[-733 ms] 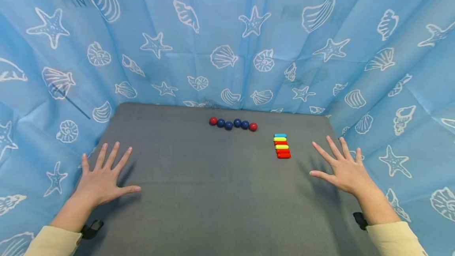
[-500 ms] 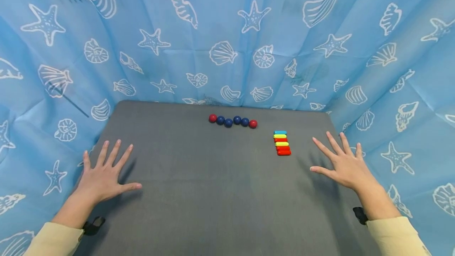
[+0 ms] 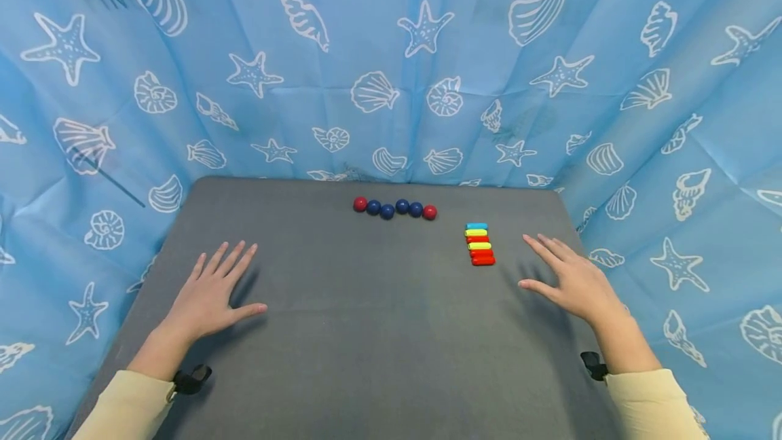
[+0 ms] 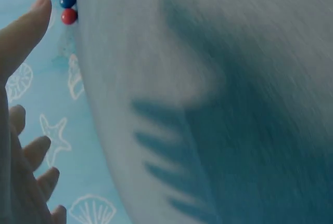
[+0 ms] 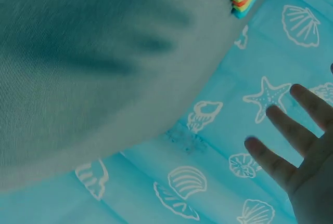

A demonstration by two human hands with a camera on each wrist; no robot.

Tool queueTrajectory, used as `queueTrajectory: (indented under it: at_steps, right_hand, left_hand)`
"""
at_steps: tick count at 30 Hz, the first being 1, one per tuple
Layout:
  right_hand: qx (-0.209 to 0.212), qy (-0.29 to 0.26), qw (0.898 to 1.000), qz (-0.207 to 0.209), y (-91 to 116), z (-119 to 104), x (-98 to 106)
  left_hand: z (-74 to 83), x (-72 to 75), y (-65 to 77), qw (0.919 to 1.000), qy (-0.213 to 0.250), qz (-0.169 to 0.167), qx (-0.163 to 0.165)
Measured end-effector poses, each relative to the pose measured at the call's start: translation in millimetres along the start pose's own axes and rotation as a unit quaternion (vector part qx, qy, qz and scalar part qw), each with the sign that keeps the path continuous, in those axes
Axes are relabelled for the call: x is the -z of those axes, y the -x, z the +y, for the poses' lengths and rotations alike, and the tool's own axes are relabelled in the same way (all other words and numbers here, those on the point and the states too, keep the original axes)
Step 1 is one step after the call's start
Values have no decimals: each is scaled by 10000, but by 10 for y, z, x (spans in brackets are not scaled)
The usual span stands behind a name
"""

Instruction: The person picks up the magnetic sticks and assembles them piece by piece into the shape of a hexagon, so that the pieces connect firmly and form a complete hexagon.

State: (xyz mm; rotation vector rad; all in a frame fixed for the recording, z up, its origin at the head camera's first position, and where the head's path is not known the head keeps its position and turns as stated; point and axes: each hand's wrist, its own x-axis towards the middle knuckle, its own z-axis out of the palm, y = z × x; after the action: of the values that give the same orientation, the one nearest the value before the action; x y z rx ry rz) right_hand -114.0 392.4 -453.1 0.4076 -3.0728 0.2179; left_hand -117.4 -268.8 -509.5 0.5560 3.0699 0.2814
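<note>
Nearest of all were two pale yellow sleeves point(image 3: 128, 402), one on each arm. By each wrist was a small black thing point(image 3: 193, 379), too plain to make out well.

The left hand point(image 3: 204, 297) was up over the grey worktop point(image 3: 366, 331). Its fingers point(image 3: 232, 260) were stretched out and let go of everything, and its thumb stuck out to the side. The right hand point(image 3: 574, 284) was up over the other side of the worktop. Its fingers point(image 3: 540, 250) were long and loose with nothing in them, and its thumb was well apart from the rest. Each hand made a dark shadow point(image 4: 250, 141) on the worktop.

A bit farther off, six little coloured sticks point(image 3: 479, 246) lay on the worktop, just left of the right hand and not touched by it. They lay side by side, very close, in a row that leaned a little. From the near end they went red, red, yellow, red, yellow, blue.

Past them and more to the left, near the back edge, six small balls point(image 3: 387, 211) sat in a wiggly row. There was a red one at each end and four dark blue ones between. Both hands were well apart from the balls.

Behind the worktop and along its sides hung a blue curtain point(image 3: 342, 94) with white starfish and shells on it.
</note>
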Motion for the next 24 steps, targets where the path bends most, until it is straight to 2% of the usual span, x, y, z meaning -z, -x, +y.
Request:
queueTrajectory:
  at_steps: [5,12,18,24]
  right_hand:
    - [74,-137,9995,266,-50,-39,-106]
    - [76,-475,9981,382,-144,-83,-296]
    - [196,-734,9942,757,-183,-134,-445]
    - [71,-956,9933,646,-227,-196,-535]
  left_hand:
    - [132,-101,-198,9992,246,210,-217]
    - [365,-205,-426,9962,816,-70,-300]
    - [518,-331,-612,9907,1337,-48,-256]
    - [674,-373,-857,9856,1673,-63,-225]
